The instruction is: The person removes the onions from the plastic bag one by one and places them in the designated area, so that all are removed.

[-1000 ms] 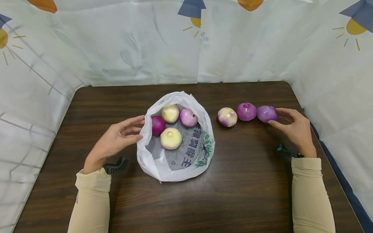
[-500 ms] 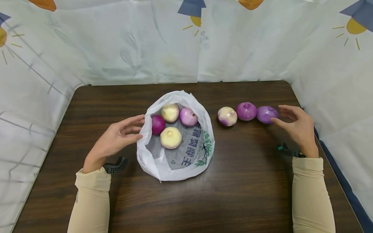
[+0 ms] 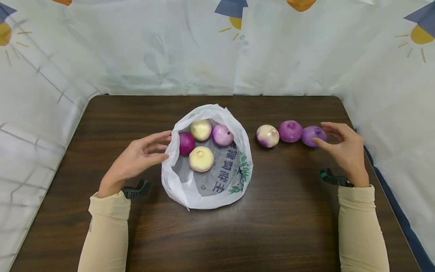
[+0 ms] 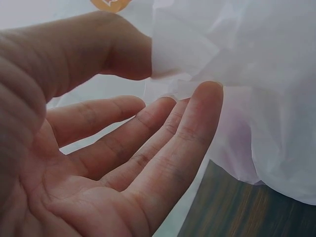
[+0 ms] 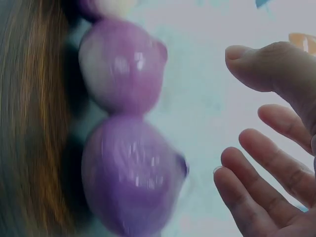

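Note:
My left hand rests its straight fingers and thumb against the left rim of a white plastic bag. In the left wrist view, the thumb tip is hidden by the plastic. Inside the bag lie several peeled onions, among them a pale one, a dark purple one and a pink one. My right hand hovers with spread fingers at a purple onion, the rightmost of three in a row. In the right wrist view, a gap shows between that onion and my fingertips.
Left of the purple onion sit a magenta onion and a white-and-purple onion, close together. The dark wooden table has white printed fabric hanging round its back and sides.
My right hand has drawn off the rightmost onion to the right, then come back left over it. The left hand stays at the bag. The head view has shifted slightly.

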The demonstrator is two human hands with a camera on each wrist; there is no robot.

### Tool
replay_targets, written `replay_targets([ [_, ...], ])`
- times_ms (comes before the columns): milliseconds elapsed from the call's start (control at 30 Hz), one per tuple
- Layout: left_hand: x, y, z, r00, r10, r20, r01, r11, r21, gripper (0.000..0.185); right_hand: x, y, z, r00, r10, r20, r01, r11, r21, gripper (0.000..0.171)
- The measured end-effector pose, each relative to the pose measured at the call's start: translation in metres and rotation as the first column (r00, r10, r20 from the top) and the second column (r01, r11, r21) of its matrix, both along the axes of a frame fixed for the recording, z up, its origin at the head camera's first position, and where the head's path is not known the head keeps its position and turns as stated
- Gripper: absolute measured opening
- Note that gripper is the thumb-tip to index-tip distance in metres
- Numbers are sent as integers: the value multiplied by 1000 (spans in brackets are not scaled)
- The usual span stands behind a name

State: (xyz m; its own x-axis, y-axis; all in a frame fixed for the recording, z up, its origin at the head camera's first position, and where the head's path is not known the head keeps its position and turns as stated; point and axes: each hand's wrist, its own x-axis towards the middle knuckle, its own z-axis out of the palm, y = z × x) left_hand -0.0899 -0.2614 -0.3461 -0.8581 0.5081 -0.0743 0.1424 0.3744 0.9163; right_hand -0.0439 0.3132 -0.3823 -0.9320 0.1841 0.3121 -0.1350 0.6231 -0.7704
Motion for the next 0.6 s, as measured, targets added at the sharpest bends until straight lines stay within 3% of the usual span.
replay_targets([
  [267,0,-1,3,999,19,46,-20,1000,12,66,-10,-37,9,994,95,-59,-91,994,64,57],
  [600,0,-4,1,998,18,55,-18,1000,-4,65,-24,-78,27,966,233,-115,-227,972,69,59],
])
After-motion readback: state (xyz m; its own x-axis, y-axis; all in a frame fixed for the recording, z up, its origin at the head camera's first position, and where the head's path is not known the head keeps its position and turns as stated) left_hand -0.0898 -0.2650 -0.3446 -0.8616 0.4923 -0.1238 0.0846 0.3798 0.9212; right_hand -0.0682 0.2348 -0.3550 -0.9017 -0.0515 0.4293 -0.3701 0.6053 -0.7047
